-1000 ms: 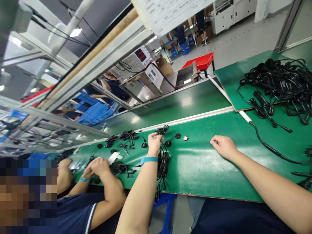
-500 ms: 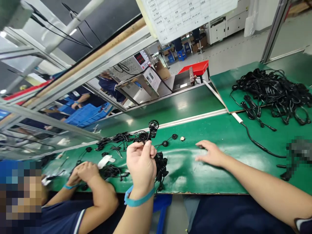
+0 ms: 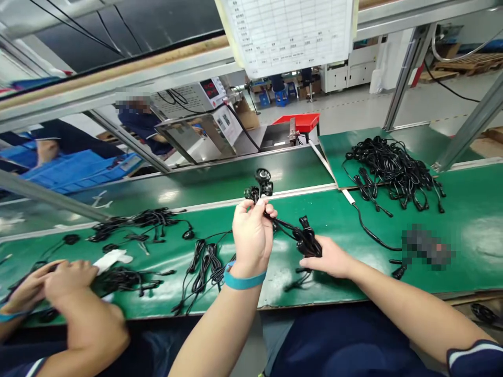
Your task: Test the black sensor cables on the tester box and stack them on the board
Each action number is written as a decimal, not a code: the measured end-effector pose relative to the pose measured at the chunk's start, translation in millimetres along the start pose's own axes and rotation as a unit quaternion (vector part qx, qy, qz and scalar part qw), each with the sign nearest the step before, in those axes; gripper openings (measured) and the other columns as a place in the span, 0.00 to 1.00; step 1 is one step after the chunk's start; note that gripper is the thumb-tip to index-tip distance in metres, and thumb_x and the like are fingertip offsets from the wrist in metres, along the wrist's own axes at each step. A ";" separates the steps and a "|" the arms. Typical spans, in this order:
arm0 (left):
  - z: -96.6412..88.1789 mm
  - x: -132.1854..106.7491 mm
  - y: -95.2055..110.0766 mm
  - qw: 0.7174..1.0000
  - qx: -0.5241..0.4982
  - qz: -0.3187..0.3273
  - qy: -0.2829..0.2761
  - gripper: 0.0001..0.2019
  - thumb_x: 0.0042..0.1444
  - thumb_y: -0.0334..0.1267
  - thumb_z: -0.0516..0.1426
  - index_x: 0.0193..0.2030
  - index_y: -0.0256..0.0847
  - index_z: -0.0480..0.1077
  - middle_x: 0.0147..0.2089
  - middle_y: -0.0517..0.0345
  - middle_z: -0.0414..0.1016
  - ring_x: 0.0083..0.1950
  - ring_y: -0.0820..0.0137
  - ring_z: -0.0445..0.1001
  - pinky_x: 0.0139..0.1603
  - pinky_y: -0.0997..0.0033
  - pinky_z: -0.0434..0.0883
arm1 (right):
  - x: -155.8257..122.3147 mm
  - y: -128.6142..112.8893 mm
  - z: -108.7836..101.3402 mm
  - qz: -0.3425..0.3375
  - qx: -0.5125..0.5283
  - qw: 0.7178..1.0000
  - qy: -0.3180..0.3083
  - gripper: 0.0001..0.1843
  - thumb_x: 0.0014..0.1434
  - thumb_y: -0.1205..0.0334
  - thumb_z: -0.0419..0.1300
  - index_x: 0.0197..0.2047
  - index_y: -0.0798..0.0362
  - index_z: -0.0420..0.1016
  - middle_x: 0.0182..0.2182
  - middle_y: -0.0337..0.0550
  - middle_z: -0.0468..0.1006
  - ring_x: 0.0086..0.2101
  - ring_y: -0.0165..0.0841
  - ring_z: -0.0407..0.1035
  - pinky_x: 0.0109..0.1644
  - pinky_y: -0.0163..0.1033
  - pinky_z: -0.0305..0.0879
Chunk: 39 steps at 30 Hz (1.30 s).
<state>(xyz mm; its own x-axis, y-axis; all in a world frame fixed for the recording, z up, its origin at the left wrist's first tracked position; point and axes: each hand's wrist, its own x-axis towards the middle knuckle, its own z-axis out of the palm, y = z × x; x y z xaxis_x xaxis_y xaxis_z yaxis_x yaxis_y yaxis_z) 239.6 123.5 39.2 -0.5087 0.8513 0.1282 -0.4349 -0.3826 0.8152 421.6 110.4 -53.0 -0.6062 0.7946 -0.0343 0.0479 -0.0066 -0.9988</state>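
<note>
My left hand (image 3: pixel 251 235), with a blue wristband, is raised above the green bench (image 3: pixel 463 220) and pinches a black cable just below its round black connector heads (image 3: pixel 260 186). The cable runs right and down into a coiled black bundle (image 3: pixel 308 242), which my right hand (image 3: pixel 330 257) grips close to the bench surface. More loose black cables (image 3: pixel 204 259) lie on the bench under my left forearm.
A co-worker's hands (image 3: pixel 55 280) work on black cables at the lower left. A large pile of black cables (image 3: pixel 393 167) sits on a raised green board at the right. Behind the bench stand a test instrument (image 3: pixel 188 99), a red tray (image 3: pixel 301 121) and a hanging paper sheet (image 3: pixel 291 31).
My left hand lifted the cable off the bench and moved right. My right hand went from lying flat on the bench to gripping the coiled bundle. The view swung right.
</note>
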 end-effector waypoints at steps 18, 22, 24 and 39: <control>-137.5 -121.7 -70.6 0.928 0.266 -0.242 -0.092 0.22 0.58 0.57 0.64 0.42 0.43 0.63 0.38 0.48 0.80 0.31 0.63 0.79 0.32 0.64 0.75 | -22.2 -2.0 -117.1 0.160 -0.380 0.905 -0.106 0.23 0.57 0.45 0.67 0.49 0.52 0.78 0.42 0.48 0.81 0.39 0.42 0.75 0.38 0.39 0.69; -173.9 -69.6 -54.9 0.864 0.495 0.045 -0.077 0.15 0.61 0.52 0.61 0.43 0.43 0.70 0.40 0.47 0.79 0.41 0.58 0.78 0.46 0.57 0.74 | -23.8 3.9 -113.0 0.107 -0.476 0.870 -0.069 0.23 0.60 0.50 0.65 0.55 0.52 0.77 0.48 0.51 0.78 0.48 0.45 0.73 0.50 0.43 0.69; -193.5 -34.7 -56.2 0.792 0.583 0.155 -0.096 0.17 0.58 0.49 0.64 0.49 0.42 0.73 0.47 0.43 0.78 0.52 0.51 0.76 0.57 0.49 0.69 | -23.3 8.0 -109.0 0.092 -0.510 0.853 -0.065 0.21 0.61 0.55 0.63 0.56 0.53 0.76 0.48 0.51 0.77 0.51 0.46 0.71 0.53 0.44 0.67; -287.9 55.5 -29.1 0.689 0.686 0.216 0.085 0.11 0.60 0.45 0.57 0.41 0.39 0.71 0.37 0.48 0.72 0.44 0.54 0.72 0.55 0.51 0.68 | -23.5 12.0 -92.8 0.008 -0.556 0.831 -0.020 0.14 0.63 0.65 0.62 0.52 0.54 0.76 0.49 0.53 0.76 0.52 0.48 0.68 0.55 0.48 0.66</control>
<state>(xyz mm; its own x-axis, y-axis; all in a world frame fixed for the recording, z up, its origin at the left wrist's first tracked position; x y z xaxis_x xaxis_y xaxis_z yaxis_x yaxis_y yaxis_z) 10.1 78.6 -140.0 -0.5005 0.6658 0.5533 0.8379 0.2118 0.5031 510.1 148.0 -61.0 -0.6233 0.7787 -0.0712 0.7468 0.5659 -0.3492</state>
